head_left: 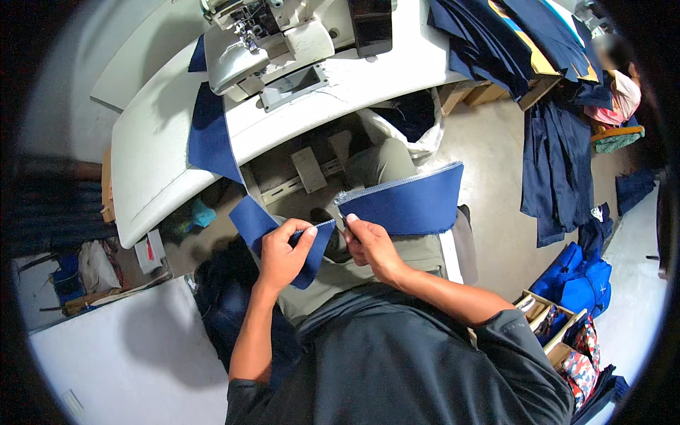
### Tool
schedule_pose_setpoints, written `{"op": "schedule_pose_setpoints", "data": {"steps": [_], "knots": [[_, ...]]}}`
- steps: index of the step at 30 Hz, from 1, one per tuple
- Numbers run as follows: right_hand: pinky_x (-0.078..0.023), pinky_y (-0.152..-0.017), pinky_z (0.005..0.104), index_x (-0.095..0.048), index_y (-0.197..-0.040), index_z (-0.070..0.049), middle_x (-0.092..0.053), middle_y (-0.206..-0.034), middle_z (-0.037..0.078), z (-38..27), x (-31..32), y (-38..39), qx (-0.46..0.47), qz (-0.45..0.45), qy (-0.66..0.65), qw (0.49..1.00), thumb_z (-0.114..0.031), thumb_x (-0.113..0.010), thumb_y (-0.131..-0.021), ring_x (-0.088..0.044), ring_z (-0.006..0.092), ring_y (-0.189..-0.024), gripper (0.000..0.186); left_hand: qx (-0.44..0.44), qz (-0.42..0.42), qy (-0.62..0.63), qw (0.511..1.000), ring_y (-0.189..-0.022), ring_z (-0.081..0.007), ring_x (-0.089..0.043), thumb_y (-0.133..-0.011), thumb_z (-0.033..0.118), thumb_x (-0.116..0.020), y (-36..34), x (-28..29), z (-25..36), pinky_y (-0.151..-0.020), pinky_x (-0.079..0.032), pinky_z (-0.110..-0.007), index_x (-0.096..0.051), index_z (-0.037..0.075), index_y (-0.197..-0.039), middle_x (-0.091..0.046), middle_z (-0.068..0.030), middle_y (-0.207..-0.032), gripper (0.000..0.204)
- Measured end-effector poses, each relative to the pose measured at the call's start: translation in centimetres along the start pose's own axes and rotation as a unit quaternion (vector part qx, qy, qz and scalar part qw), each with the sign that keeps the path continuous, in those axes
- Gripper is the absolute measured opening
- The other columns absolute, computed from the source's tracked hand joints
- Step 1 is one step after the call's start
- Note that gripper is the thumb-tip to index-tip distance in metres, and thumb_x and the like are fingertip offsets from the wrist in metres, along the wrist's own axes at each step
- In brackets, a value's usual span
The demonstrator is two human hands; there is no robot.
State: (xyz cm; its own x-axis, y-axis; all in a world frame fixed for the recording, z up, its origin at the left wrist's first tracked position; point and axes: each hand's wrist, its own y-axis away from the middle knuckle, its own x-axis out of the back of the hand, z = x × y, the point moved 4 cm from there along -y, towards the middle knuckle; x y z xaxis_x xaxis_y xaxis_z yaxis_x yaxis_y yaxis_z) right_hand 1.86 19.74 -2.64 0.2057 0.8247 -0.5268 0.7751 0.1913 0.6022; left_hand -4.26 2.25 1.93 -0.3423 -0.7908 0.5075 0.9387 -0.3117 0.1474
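My left hand pinches a navy blue fabric piece near its stitched top edge, with cloth hanging on both sides of the fingers. My right hand is closed at the left end of a wider blue fabric panel, thumb over the cloth. Pale overlock stitching runs along that panel's upper edge, and it spreads above my right thigh. Something dark and narrow shows at the right fingertips, too small to name. Another blue fabric strip hangs off the table edge, its lower tip close to the left-hand piece.
Ahead stands a sewing machine on a curved white table, with a dark phone-like slab beside it. A white bag hangs below. Dark garments and a wooden drawer box are at right, a white board at left.
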Motion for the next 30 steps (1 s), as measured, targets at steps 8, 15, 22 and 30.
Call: {"op": "schedule_pose_setpoints", "data": {"steps": [8,15,22,30], "knots": [[-0.033,-0.053,0.0224,-0.062,-0.086,-0.008,-0.051,-0.072,-0.009,-0.9,-0.6,1.7,0.128,0.02,0.071,0.989,-0.021,-0.07,-0.098,-0.041,0.0011,-0.062,0.019,0.002,-0.053,0.071,0.996,-0.083,-0.0078,-0.06,-0.101,0.013,-0.06,-0.5,-2.2,1.2,-0.078,-0.049,-0.026,-0.068,-0.002,-0.097,-0.068,-0.0025,-0.087,0.018],[-0.042,-0.065,0.0228,-0.063,-0.085,-0.008,-0.057,-0.077,-0.006,-8.6,7.5,6.7,0.28,0.239,0.118,0.922,-0.015,-0.069,-0.093,-0.049,0.0032,-0.071,0.012,0.059,-0.116,0.034,0.991,-0.076,-0.0084,-0.059,-0.099,0.016,-0.062,0.8,1.3,-3.6,-0.07,-0.049,-0.028,-0.068,-0.002,-0.093,-0.068,-0.0034,-0.079,0.019],[-0.037,-0.051,0.0213,-0.065,-0.089,-0.008,-0.059,-0.072,-0.006,-11.5,17.9,5.4,0.295,0.309,0.066,0.902,-0.018,-0.069,-0.093,-0.05,0.0027,-0.058,0.012,0.044,-0.012,0.009,0.999,-0.069,-0.006,-0.054,-0.093,0.011,-0.069,-0.9,1.6,-2.4,-0.064,-0.046,-0.026,-0.068,-0.002,-0.093,-0.063,-0.0011,-0.073,0.013],[-0.036,-0.056,0.0222,-0.067,-0.097,-0.005,-0.053,-0.073,-0.007,-10.5,20.2,4.1,0.348,0.445,0.263,0.782,-0.023,-0.072,-0.095,-0.044,0.003,-0.065,0.019,0.012,0.02,-0.046,0.999,-0.063,-0.009,-0.054,-0.094,0.016,-0.071,-1.7,0.2,-1.5,-0.06,-0.047,-0.03,-0.07,0.0,-0.097,-0.065,-0.0076,-0.07,0.016]]}}
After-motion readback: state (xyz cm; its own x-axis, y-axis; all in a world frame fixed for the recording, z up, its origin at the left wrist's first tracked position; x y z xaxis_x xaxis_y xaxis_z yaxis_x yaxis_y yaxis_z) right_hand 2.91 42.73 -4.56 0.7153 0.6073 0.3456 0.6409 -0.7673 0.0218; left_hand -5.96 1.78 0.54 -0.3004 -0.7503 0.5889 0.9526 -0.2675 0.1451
